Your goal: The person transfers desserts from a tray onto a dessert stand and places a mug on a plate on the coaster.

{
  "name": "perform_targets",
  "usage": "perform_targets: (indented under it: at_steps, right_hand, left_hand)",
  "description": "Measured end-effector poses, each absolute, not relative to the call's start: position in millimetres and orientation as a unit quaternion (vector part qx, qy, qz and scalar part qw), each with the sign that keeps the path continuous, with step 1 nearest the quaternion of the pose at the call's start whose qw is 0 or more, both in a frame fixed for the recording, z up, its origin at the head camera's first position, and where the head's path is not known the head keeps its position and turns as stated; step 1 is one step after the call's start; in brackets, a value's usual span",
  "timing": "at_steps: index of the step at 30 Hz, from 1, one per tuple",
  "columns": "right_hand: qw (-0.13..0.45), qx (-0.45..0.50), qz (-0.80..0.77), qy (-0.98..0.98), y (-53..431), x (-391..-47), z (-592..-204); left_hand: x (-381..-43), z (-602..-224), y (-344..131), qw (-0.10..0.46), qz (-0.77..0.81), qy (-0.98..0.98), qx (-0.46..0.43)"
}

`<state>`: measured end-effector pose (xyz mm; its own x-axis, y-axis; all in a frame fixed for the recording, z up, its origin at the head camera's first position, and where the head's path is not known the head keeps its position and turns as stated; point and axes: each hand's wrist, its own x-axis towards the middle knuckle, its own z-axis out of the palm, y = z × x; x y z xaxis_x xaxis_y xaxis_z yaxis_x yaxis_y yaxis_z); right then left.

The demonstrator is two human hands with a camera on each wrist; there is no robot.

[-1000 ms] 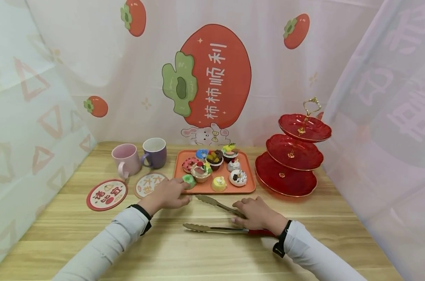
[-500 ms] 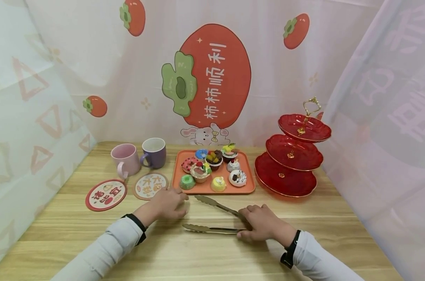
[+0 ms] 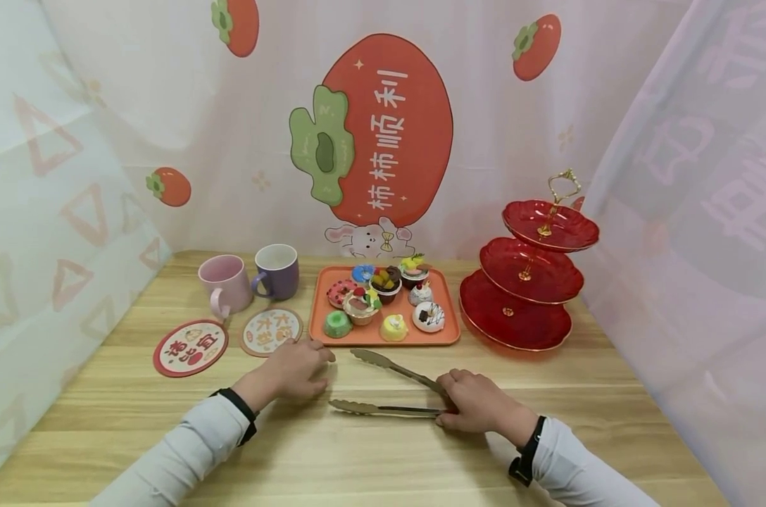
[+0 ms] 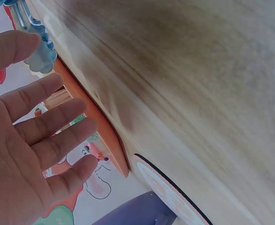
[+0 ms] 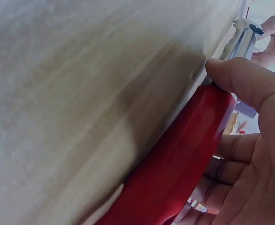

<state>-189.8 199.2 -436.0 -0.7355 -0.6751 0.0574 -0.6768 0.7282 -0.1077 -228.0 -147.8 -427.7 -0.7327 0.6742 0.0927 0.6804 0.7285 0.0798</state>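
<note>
Fingers of my right hand [image 3: 476,403] grip the tongs [image 5: 180,150], my left hand [image 3: 292,370] stays free of anything, and, pastries [image 3: 361,308] all on the tray [image 3: 365,337], I judge work barely begun.

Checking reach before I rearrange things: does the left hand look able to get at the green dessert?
Likely yes: the left hand holds nothing and is close by, the green dessert sits at the near left corner of the orange tray, and only its low rim seems to stand between.
</note>
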Motion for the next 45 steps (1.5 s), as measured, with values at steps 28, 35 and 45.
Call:
perform_targets:
  at_steps: [28,35,45]
  right_hand:
    - [0.050,0.373,0.123,-0.918,209.9,-189.2,-447.3]
    - [0.054,0.366,0.166,-0.914,211.2,-188.1,-444.4]
    - [0.086,0.317,0.164,-0.930,218.4,-185.9,-429.3]
  left_hand:
    - [-232.6,-428.9,-147.1,0.028,-0.090,-0.933,-0.346]
    - [-241.3,-427.0,-153.6,0.058,-0.096,-0.945,-0.307]
    - [-251.5,-422.9,-161.7,0.042,-0.176,-0.960,-0.216]
